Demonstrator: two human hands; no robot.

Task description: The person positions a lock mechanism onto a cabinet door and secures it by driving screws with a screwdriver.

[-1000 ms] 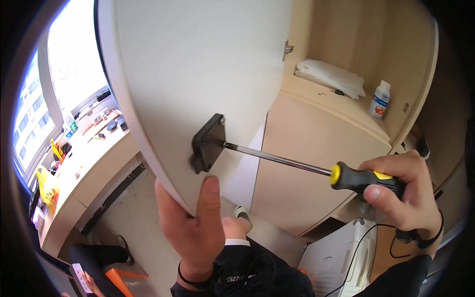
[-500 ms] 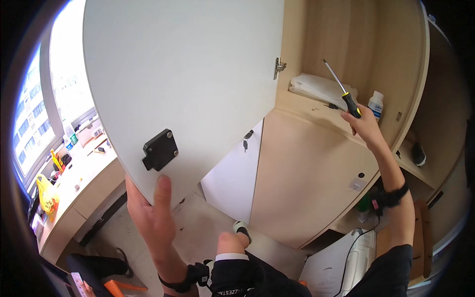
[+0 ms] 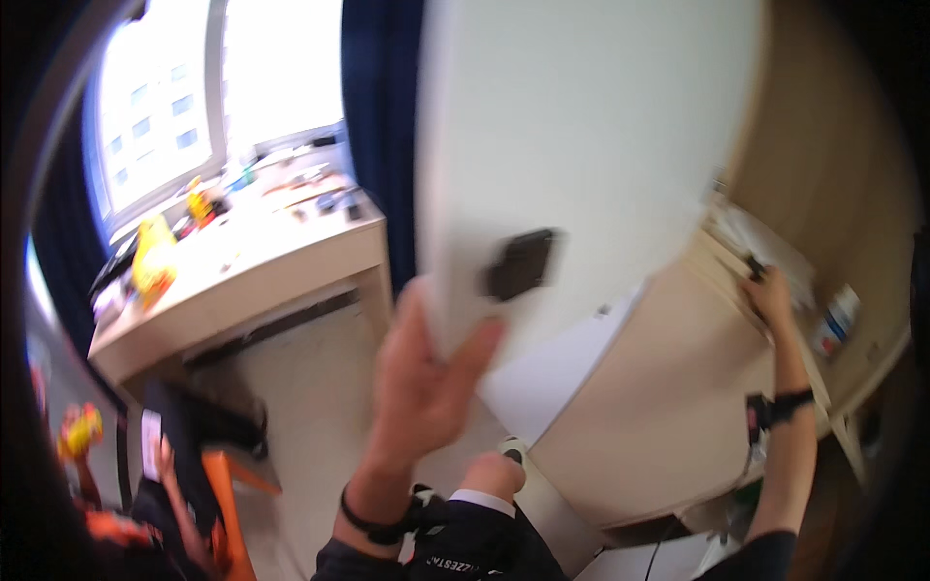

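Observation:
My left hand (image 3: 426,387) grips the free edge of the white cabinet door (image 3: 591,126), thumb on the face and fingers behind. Just above the thumb, a blurred black lock box (image 3: 521,264) is fixed to the door. On the right, my right hand (image 3: 772,300) is at the front of the open cabinet's shelf, fingers closed around a small dark thing (image 3: 756,265), too blurred to name. Beyond it lies a folded white plastic bag (image 3: 775,242). Right of the hand stands a white bottle (image 3: 837,318) with a blue label. No screwdriver shaft can be made out.
A closed beige cabinet door (image 3: 668,387) is below the shelf. At left, a desk (image 3: 242,276) holds a yellow bag (image 3: 155,261) and clutter, under a window. Another person's hand (image 3: 167,460) holds a phone at lower left, beside an orange stool (image 3: 232,513).
The view has swung left, showing more of the desk and curtain. The door has turned more edge-on, with my left hand still on it. My right hand has lowered to the shelf; the raised screwdriver no longer shows.

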